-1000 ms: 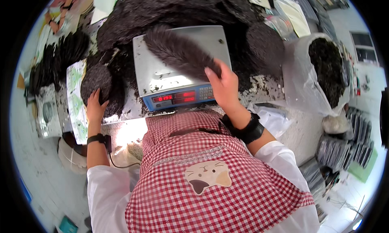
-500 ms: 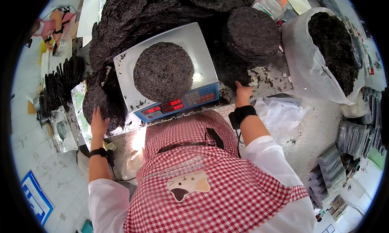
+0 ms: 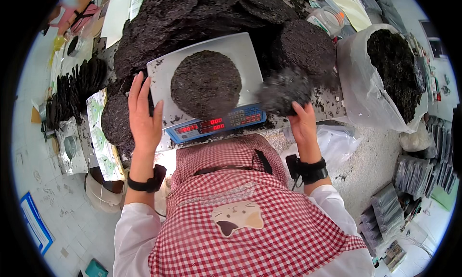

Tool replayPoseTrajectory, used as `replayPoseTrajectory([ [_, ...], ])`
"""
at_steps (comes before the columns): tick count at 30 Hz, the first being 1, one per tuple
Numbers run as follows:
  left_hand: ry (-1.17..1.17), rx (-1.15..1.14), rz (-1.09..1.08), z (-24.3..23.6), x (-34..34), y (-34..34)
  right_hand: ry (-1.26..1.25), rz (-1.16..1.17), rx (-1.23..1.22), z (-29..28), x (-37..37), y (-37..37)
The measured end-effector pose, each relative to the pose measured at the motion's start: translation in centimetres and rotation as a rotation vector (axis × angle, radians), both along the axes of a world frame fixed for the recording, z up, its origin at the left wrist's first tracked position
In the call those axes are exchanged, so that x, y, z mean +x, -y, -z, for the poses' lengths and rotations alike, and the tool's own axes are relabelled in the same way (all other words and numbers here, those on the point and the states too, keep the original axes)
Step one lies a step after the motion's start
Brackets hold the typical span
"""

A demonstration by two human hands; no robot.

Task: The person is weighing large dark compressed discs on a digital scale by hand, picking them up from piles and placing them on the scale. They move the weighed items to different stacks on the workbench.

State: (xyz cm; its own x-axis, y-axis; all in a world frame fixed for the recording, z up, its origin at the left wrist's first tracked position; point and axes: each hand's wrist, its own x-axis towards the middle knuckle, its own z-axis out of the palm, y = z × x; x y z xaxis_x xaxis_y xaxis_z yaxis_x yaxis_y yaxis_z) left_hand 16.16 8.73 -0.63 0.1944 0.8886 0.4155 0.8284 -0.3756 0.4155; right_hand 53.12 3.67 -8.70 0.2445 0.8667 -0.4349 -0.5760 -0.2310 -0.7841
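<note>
On the metal pan of a blue digital scale point(image 3: 248, 60) lies a round, dark cake of dried seaweed point(image 3: 204, 82). My left hand point(image 3: 144, 118) is raised at the scale's left edge, fingers stretched and holding nothing. My right hand point(image 3: 304, 125) pinches a dark clump of dried seaweed point(image 3: 285, 91) by its near edge, just past the scale's right front corner. That piece is smeared by motion. Behind it stands a stack of round seaweed cakes point(image 3: 308, 46), and left of the scale sit more seaweed cakes point(image 3: 118, 120).
A large seaweed heap point(image 3: 168, 26) covers the table behind the scale. At right stands a white bag point(image 3: 358, 84) full of seaweed, with a clear plastic jar point(image 3: 327, 19) behind it. Packed dark bundles point(image 3: 411, 173) lie at far right. Another person's arm point(image 3: 84, 7) shows at upper left.
My left hand has left the seaweed cakes on the left and moved up beside the scale. My right hand has lifted seaweed from the table and brought it toward the scale.
</note>
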Motion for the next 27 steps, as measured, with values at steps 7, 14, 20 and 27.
replayPoseTrajectory([
  [7, -0.179, -0.06, 0.193, 5.8, 5.9, -1.8, 0.743, -0.622, 0.097, 0.2, -13.3, -9.2],
  [14, -0.277, -0.103, 0.163, 11.0, 6.4, -2.1, 1.469, -0.721, 0.246, -0.8, -16.2, -10.4],
  [20, -0.223, -0.112, 0.177, 10.6, 6.2, -1.9, 0.668, -0.055, 0.185, -2.9, -9.6, -8.6],
  [27, 0.073, -0.162, 0.194, 7.8, 3.2, -2.3, 0.582, -0.07, -0.069, 4.8, 4.9, -3.2],
])
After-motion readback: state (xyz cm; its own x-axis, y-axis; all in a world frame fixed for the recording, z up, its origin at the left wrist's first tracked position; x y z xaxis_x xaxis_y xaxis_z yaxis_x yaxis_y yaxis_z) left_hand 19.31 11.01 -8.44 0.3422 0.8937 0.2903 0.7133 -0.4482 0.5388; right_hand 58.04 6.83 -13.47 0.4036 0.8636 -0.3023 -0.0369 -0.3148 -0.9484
